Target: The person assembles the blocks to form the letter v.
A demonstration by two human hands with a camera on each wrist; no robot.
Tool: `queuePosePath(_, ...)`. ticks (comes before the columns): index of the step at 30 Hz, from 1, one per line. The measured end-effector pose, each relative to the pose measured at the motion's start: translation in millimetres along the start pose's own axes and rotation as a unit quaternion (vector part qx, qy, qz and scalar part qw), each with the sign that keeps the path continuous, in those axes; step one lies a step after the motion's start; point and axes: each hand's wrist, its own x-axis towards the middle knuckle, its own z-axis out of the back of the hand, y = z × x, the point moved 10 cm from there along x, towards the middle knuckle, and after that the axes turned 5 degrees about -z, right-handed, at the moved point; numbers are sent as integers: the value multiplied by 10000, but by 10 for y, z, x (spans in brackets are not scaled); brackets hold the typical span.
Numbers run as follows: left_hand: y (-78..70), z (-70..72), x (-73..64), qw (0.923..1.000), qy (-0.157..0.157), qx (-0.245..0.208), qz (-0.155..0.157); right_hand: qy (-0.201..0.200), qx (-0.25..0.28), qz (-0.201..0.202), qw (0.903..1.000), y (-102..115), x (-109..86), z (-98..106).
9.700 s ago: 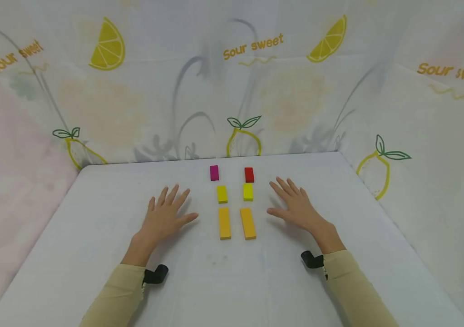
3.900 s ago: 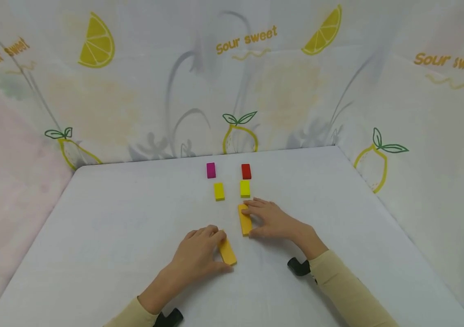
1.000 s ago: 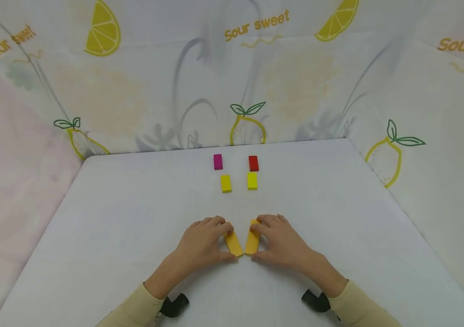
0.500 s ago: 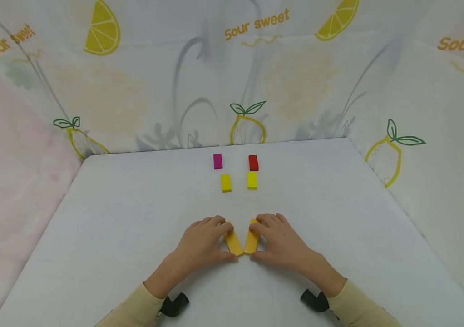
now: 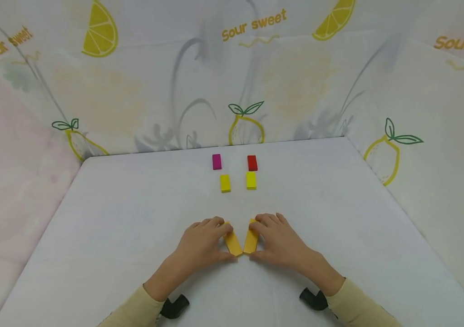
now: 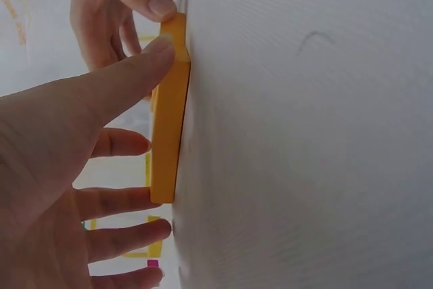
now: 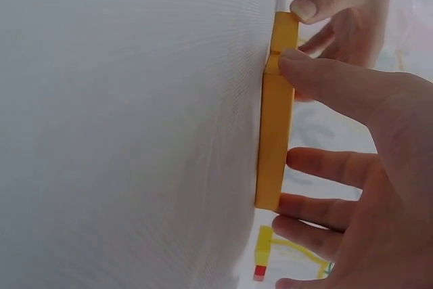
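Note:
Two long orange-yellow blocks lie flat on the white table in a V, near ends together and far ends spread. My left hand (image 5: 201, 244) holds the left block (image 5: 234, 245), thumb at its near end and fingers along its outer side and far end. Mirroring it, my right hand (image 5: 282, 240) grips the right block (image 5: 250, 242) between thumb and fingers. In the left wrist view the thumb presses the end of the left block (image 6: 170, 126). The right wrist view shows the thumb on the end corner of the right block (image 7: 275, 133).
Beyond the hands stand two short yellow blocks, left (image 5: 225, 183) and right (image 5: 251, 180). Farther back lie a magenta block (image 5: 216, 162) and a red block (image 5: 252, 163). A lemon-printed cloth (image 5: 134, 91) hangs behind the white table (image 5: 113, 218).
Earlier the long blocks lay parallel with both hands apart from them. They have since come toward me and turned into a V. Over the last second the right block edged left against the other.

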Motion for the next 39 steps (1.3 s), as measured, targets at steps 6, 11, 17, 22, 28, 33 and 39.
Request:
queuePosePath(6,1,-14,-15,10000,-66,31,15,-5,-33,-52,10000,-11,-9,-3)
queuePosePath(11,-13,-16,-26,9998,-117,189,-11,5,0,-56,10000,-12,-17,-7)
queuePosePath(17,-36,2,-45,9995,-106,306,6,48,120,-78,9999,-7,-14,1)
queuePosePath(22,-52,28,-77,9991,-142,411,5,88,236,-152,9996,-15,3,19)
queuePosePath(28,-60,33,-101,9991,-144,409,22,42,312,-81,9995,-26,19,45)
queuePosePath(33,-87,37,-119,9986,-284,437,-59,-12,225,-13,9997,-80,53,52)
queuePosePath(39,-201,90,-136,9981,-324,454,-253,-96,154,-259,9995,-196,101,87)
